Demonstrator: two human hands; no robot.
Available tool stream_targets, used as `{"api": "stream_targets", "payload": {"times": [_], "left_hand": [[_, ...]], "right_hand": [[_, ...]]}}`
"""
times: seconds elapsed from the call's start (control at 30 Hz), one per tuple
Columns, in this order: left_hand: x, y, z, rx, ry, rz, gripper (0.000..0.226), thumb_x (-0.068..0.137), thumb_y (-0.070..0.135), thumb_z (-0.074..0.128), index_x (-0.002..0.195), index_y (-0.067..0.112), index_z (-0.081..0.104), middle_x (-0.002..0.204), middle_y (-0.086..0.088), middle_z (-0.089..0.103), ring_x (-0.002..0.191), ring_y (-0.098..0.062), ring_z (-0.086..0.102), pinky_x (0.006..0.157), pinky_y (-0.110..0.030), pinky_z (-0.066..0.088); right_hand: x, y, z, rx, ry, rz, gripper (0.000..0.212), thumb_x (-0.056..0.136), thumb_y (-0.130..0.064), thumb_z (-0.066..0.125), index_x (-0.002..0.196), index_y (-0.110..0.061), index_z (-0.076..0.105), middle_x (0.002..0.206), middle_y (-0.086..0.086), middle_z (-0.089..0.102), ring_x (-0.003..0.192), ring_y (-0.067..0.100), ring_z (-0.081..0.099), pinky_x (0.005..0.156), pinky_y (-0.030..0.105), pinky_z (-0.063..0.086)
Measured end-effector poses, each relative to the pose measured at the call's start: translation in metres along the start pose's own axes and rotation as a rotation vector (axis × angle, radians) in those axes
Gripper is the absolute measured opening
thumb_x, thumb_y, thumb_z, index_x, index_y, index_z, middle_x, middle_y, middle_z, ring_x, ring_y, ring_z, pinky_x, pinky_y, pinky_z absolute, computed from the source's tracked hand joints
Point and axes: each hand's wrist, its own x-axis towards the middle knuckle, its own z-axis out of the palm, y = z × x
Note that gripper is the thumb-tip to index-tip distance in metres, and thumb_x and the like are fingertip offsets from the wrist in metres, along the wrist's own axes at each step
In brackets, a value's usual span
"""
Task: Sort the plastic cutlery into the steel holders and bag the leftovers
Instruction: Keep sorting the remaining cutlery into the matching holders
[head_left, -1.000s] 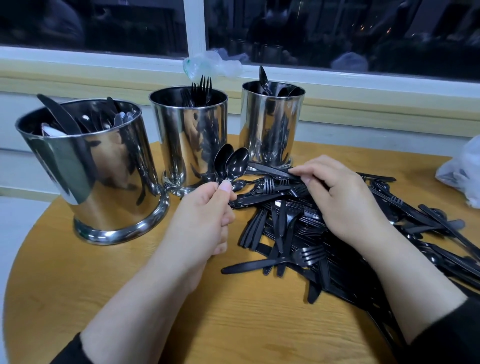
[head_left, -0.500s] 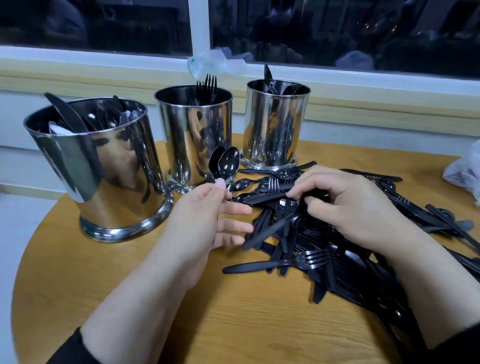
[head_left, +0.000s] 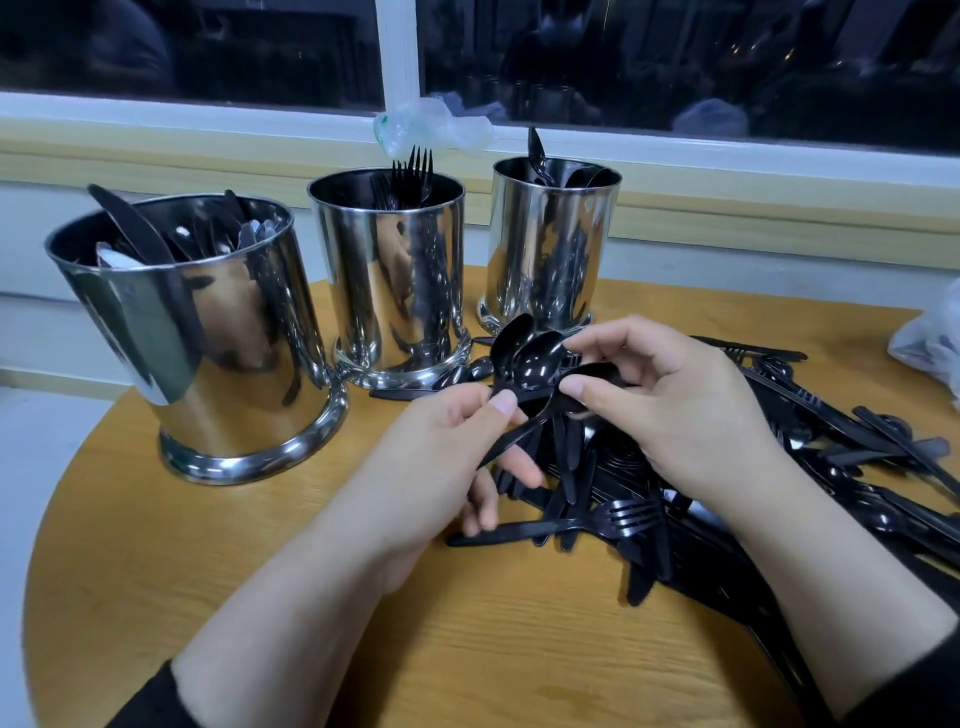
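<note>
**Third spoon brought to the left-hand bundle**

Since half a second ago, the right hand (head_left: 691, 410) has lifted off the heap of loose black plastic cutlery (head_left: 727, 499) and now pinches a black plastic spoon (head_left: 592, 375) by its bowl, against the two black spoons (head_left: 524, 353) pinched at the handles in the left hand (head_left: 441, 457).

Risk: the slim, glossy handles may slip during the transfer and drop onto the round wooden table (head_left: 208, 561). The spoon-filled steel holder (head_left: 553, 244) stands just behind.
</note>
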Motion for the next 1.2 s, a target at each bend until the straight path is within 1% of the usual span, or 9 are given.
{"api": "stream_targets", "payload": {"times": [0.07,0.17,0.3,0.4,0.5,0.67,0.8,1.0,1.2], "left_hand": [[0.000,-0.002,0.001,-0.024,-0.017,-0.014,0.029,0.107,0.040,0.048,0.105,0.018,0.066,0.065,0.000,0.054,0.046,-0.012,0.029,0.048,-0.026,0.019],[0.001,-0.003,0.001,-0.049,-0.023,-0.045,0.035,0.105,0.047,0.048,0.106,0.019,0.069,0.064,0.005,0.037,0.050,-0.011,0.020,0.052,-0.030,0.014],[0.006,-0.005,-0.009,-0.109,0.130,0.031,0.041,0.095,0.052,0.059,0.107,0.014,0.068,0.063,0.006,0.037,0.049,-0.010,0.023,0.045,-0.026,0.018],[0.011,-0.007,-0.023,-0.158,0.259,0.095,0.039,0.100,0.043,0.060,0.102,0.004,0.060,0.064,0.004,0.034,0.050,-0.012,0.022,0.047,-0.029,0.015],[0.013,-0.008,-0.032,-0.165,0.308,0.101,0.028,0.105,0.040,0.053,0.092,0.016,0.060,0.062,0.005,0.038,0.047,-0.011,0.023,0.044,-0.022,0.017],[0.010,-0.011,-0.042,-0.102,0.309,0.108,0.029,0.107,0.039,0.050,0.096,0.017,0.064,0.061,0.006,0.038,0.047,-0.009,0.025,0.044,-0.024,0.019],[0.007,-0.009,-0.047,-0.088,0.311,0.107,0.028,0.105,0.039,0.054,0.098,0.015,0.065,0.062,0.006,0.035,0.046,-0.009,0.023,0.044,-0.024,0.017],[0.006,-0.005,-0.057,-0.063,0.299,0.117,0.045,0.105,0.034,0.057,0.109,-0.010,0.051,0.062,0.005,0.031,0.045,-0.010,0.020,0.040,-0.022,0.016],[0.004,-0.006,-0.065,-0.021,0.288,0.148,0.048,0.104,0.038,0.058,0.111,-0.009,0.052,0.066,0.000,0.032,0.047,-0.013,0.020,0.042,-0.023,0.018]], "right_hand": [[0.000,-0.002,0.004,0.034,0.039,0.003,0.026,0.084,-0.020,0.080,0.101,-0.038,0.071,0.096,-0.001,0.070,0.072,0.021,0.073,0.068,0.022,0.056],[0.000,-0.002,0.006,-0.021,0.090,-0.032,0.028,0.084,-0.025,0.081,0.106,-0.037,0.069,0.089,-0.002,0.064,0.072,0.017,0.069,0.070,0.031,0.059],[0.002,0.005,-0.002,-0.076,0.186,-0.022,0.013,0.092,-0.033,0.071,0.104,-0.037,0.070,0.087,-0.006,0.064,0.082,0.019,0.061,0.075,0.036,0.056],[0.003,0.007,-0.007,-0.180,0.157,0.017,0.008,0.096,-0.032,0.066,0.094,-0.037,0.071,0.085,-0.015,0.068,0.077,0.007,0.061,0.068,0.012,0.045],[0.005,0.005,-0.006,-0.326,0.047,0.045,0.009,0.097,-0.032,0.065,0.094,-0.037,0.071,0.089,-0.015,0.067,0.083,0.003,0.058,0.068,0.007,0.040],[0.014,-0.011,0.005,-0.565,-0.169,0.007,0.018,0.097,-0.037,0.064,0.114,-0.036,0.069,0.101,-0.021,0.062,0.093,-0.004,0.055,0.081,0.014,0.042],[0.032,-0.022,0.023,-0.740,-0.339,-0.041,0.028,0.099,-0.038,0.061,0.125,-0.030,0.067,0.106,-0.019,0.056,0.099,0.005,0.054,0.084,0.022,0.038],[0.063,-0.009,0.065,-0.915,-0.490,-0.070,0.031,0.101,-0.039,0.057,0.126,-0.024,0.068,0.118,-0.002,0.065,0.112,0.023,0.060,0.095,0.042,0.050],[0.068,-0.002,0.070,-0.988,-0.545,-0.009,0.036,0.100,-0.031,0.060,0.135,-0.025,0.062,0.133,-0.001,0.060,0.125,0.025,0.054,0.107,0.046,0.043]]}}
